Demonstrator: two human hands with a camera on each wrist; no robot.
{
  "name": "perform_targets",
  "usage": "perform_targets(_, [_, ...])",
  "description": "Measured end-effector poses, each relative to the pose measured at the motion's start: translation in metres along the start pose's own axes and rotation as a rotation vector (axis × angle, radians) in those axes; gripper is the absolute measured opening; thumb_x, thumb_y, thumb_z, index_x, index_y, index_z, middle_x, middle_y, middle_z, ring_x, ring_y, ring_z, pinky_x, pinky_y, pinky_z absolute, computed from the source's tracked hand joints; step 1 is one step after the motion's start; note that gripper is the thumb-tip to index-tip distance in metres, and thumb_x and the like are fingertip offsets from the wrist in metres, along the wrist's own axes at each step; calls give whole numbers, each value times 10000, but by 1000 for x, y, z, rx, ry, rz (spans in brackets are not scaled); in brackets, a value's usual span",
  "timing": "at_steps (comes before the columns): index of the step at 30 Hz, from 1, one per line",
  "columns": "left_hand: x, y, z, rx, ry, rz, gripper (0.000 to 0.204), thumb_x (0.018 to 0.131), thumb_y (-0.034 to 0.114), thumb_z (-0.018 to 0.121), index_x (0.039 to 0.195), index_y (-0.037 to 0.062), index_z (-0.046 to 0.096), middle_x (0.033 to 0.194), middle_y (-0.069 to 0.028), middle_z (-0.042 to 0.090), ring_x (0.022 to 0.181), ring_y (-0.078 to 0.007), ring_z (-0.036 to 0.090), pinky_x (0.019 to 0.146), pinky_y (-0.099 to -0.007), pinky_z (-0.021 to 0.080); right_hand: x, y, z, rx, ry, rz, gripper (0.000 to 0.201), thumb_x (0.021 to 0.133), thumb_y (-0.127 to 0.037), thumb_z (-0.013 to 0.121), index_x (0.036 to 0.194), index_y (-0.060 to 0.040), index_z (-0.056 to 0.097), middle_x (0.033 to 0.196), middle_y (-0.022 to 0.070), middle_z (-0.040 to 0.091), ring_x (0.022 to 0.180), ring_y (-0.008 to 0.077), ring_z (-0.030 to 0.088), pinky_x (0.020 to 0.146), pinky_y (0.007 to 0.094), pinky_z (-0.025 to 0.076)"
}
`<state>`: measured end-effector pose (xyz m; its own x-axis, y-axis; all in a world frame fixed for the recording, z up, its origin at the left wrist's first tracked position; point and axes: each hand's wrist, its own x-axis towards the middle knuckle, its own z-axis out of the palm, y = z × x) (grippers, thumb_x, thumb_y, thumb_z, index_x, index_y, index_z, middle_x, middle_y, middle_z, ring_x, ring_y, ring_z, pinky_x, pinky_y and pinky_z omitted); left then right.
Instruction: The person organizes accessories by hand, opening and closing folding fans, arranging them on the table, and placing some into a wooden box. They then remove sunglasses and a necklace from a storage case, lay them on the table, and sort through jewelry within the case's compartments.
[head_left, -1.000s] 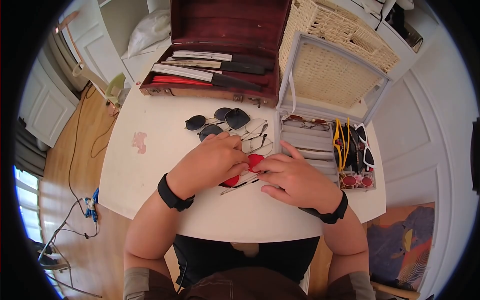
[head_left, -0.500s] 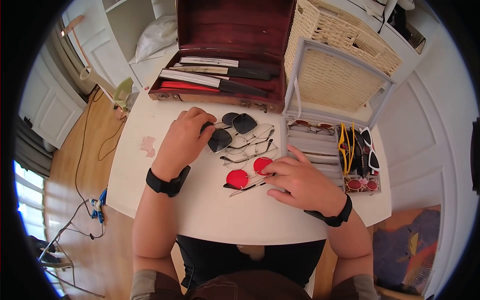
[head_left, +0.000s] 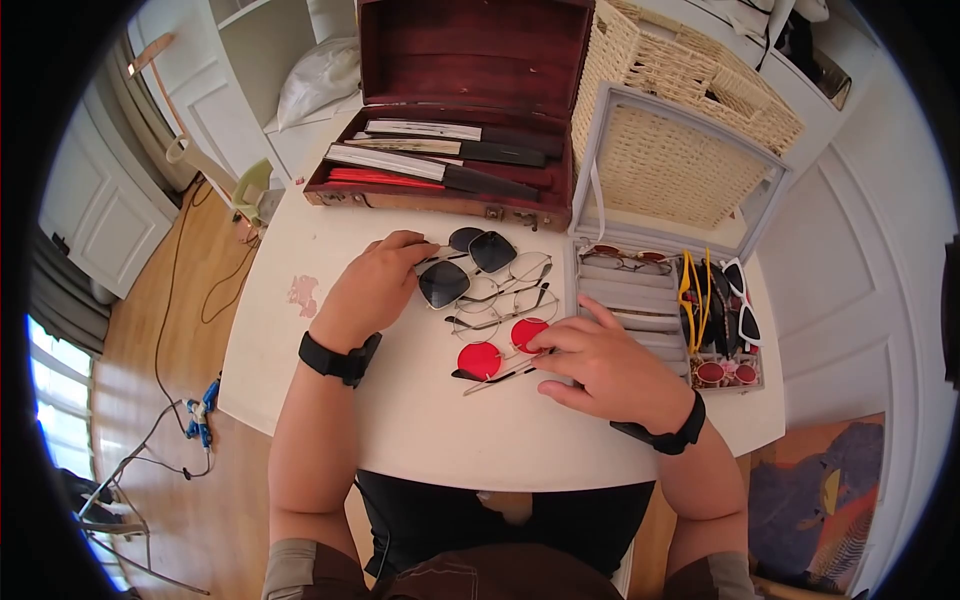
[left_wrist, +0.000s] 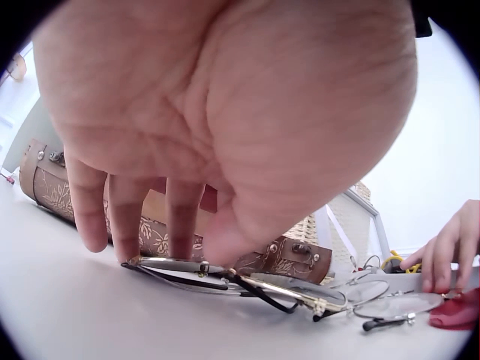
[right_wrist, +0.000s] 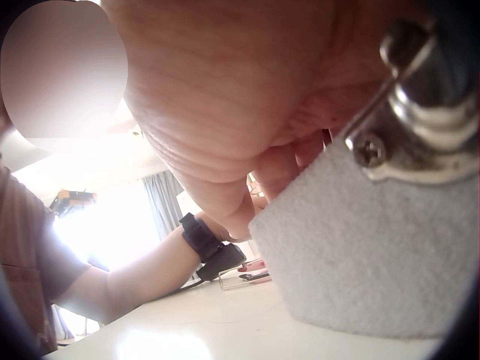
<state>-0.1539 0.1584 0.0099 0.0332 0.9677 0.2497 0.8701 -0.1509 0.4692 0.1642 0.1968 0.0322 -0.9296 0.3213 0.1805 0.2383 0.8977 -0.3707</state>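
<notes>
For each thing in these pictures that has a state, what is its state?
Suitcase: open, lid raised
Case: open, lid raised
Yellow glasses: inside the case
White sunglasses: inside the case
Dark sunglasses: two pairs, overlapping
Clear glasses: lying on the table
Red glasses: lying on the table
Left grip: touching dark sunglasses
Right grip: touching red glasses

- Left hand (head_left: 370,285): palm down, pinching; the thumb (left_wrist: 229,232) stands opposite the fingers (left_wrist: 126,214), whose tips point downward.
- Right hand (head_left: 620,368): palm down, lower than the left in the head view, fingers fairly straight and fanned, the little finger (head_left: 600,312) spread from the others, the thumb held apart.
- Left forearm (head_left: 313,430): bare, reaching forward.
- Right forearm (head_left: 706,490): bare, angled inward.
- Both elbows are bent, hands well apart.
</notes>
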Motion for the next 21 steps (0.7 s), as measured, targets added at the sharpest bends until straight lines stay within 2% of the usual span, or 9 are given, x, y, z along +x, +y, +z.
perform_targets(7, [1, 1, -1, 69, -15, -60, 342, 930, 3, 520, 1241, 22, 659, 1277, -152, 619, 1168, -362, 590, 994, -417, 488, -1, 1, 0, 17, -25, 14, 239, 889, -238, 710, 1038, -54, 739, 1176, 61, 652, 1165, 237, 593, 1177, 583, 277])
perform_targets(9, [1, -1, 3, 122, 29, -46, 313, 954, 91, 529, 1229, 53, 674, 1275, -124, 633, 1129, -362, 612, 967, -436, 512, -2, 2, 0, 16, -10, -1, 239, 888, -237, 710, 1038, -52, 737, 1178, 62, 651, 1165, 238, 592, 1178, 583, 275])
perform_targets(12, [3, 4, 7, 112, 29, -34, 313, 974, 131, 539, 1253, 50, 655, 1284, -125, 628, 1147, -356, 603, 977, -437, 505, -1, 1, -1, 15, -14, 0, 242, 889, -236, 709, 1039, -49, 734, 1181, 65, 649, 1165, 239, 593, 1179, 581, 274])
perform_targets(19, [4, 8, 7, 45, 12, -54, 321, 981, 113, 542, 1272, 6, 629, 1302, -148, 608, 1210, -370, 567, 1023, -426, 467, 0, 0, 0, -8, -14, -2, 253, 890, -241, 711, 1049, -45, 732, 1182, 70, 646, 1171, 241, 594, 1179, 579, 275])
perform_targets(21, [4, 11, 8, 47, 55, 0, 305, 983, 119, 549, 1253, 8, 639, 1283, -142, 610, 1195, -362, 569, 1012, -415, 470, -1, 1, 1, -5, -13, 6, 257, 891, -244, 710, 1052, -45, 733, 1188, 71, 646, 1178, 242, 593, 1175, 579, 280])
